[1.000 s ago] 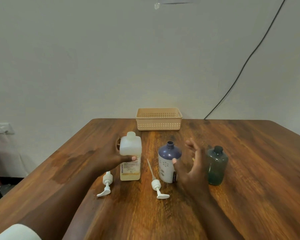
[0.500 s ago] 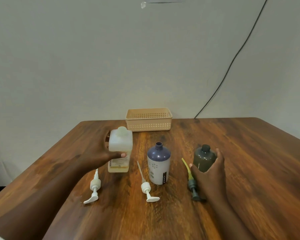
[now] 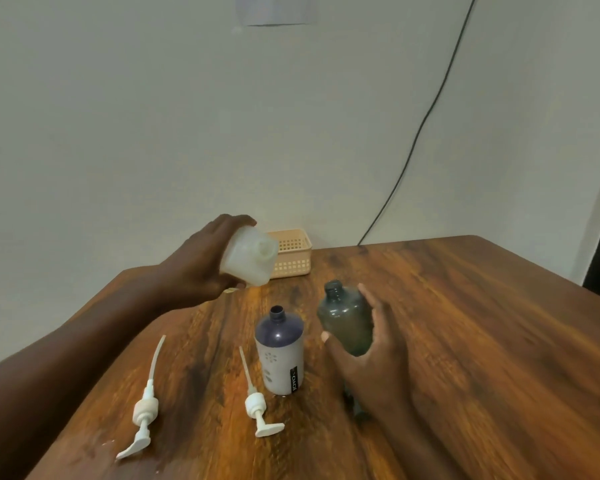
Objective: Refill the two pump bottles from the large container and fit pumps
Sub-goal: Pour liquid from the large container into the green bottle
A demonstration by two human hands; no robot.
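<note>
My left hand holds the large white container off the table, tipped so its open mouth faces the right. My right hand grips the dark green bottle, lifted and leaning left, its neck uncapped. Between the hands the purple and white bottle stands upright on the table with its neck open. Two white pumps lie on the wood, one at the left and one in front of the purple bottle. A dark pump is mostly hidden under my right hand.
A beige slotted basket sits at the table's far edge, partly behind the container. The wooden table extends to the right. A black cable runs down the wall behind it.
My left hand raised the white container and tipped it sideways. My right hand closed around the green bottle and lifted it toward the container. The camera turned left.
</note>
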